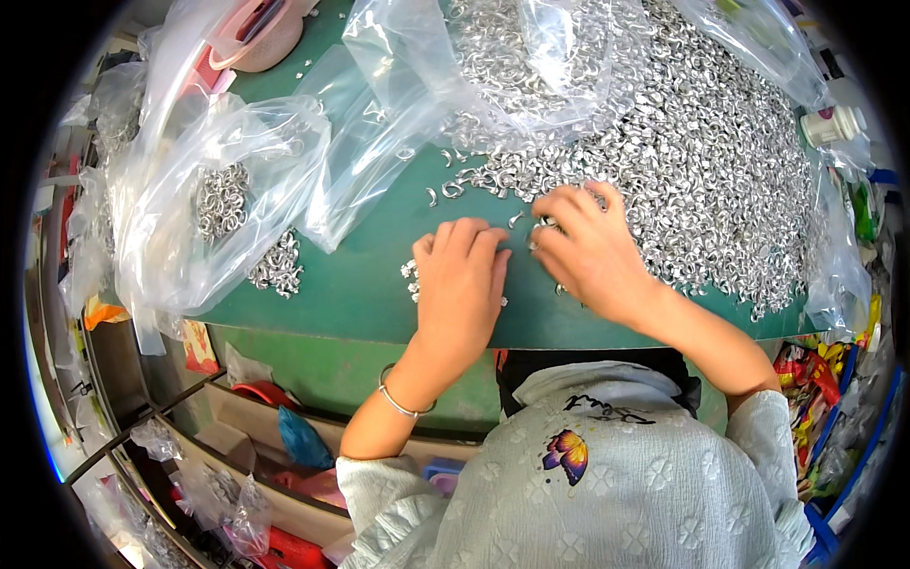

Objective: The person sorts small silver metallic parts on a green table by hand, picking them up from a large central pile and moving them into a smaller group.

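Note:
A wide heap of small curved silver metal pieces [720,161] spreads over the green table [351,294]. At the heap's near left edge is my right hand [592,251], its fingers bent down around a few silver pieces. My left hand [455,284] rests palm down to the left of it, fingers curled and close together; whatever lies under them is hidden. A few small silver bits [409,269] show beside its palm. A loose silver piece [516,220] lies between the two hands. My left wrist wears a silver bangle [403,406].
Clear plastic bags [379,142] lie to the left and over the far heap, near a smaller silver pile [278,264]. A pink basket [270,43] stands far left, a white bottle [834,125] far right. Below the table's front edge is an open drawer [275,427].

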{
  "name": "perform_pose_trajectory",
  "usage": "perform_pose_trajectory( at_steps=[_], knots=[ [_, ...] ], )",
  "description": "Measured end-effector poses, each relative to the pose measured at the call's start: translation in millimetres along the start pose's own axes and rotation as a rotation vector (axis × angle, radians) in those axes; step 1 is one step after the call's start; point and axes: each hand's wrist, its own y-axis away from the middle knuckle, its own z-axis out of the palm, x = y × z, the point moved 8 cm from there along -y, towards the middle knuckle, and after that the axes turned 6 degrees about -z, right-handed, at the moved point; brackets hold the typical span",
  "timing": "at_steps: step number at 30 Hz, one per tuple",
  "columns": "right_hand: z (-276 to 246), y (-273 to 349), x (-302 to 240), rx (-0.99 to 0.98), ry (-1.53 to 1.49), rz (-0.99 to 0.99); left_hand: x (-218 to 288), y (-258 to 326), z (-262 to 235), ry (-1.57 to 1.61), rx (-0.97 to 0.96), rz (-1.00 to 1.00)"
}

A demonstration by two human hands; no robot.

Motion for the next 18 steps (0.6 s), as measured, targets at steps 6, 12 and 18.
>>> perform_pose_trajectory(
  at_steps=[6, 12, 18],
  knots=[
    [-32, -1, 44, 0.157, 0.131, 0.16, 3, 5, 0, 0.011, -0.013, 0.012],
    [-35, 11, 29, 0.115, -0.019, 0.175, 17, -10, 21, 0.025, -0.056, 0.085],
    [-15, 7, 3, -0.078, 0.055, 0.091, 17, -22, 31, -0.075, -0.039, 0.105]
  ],
)
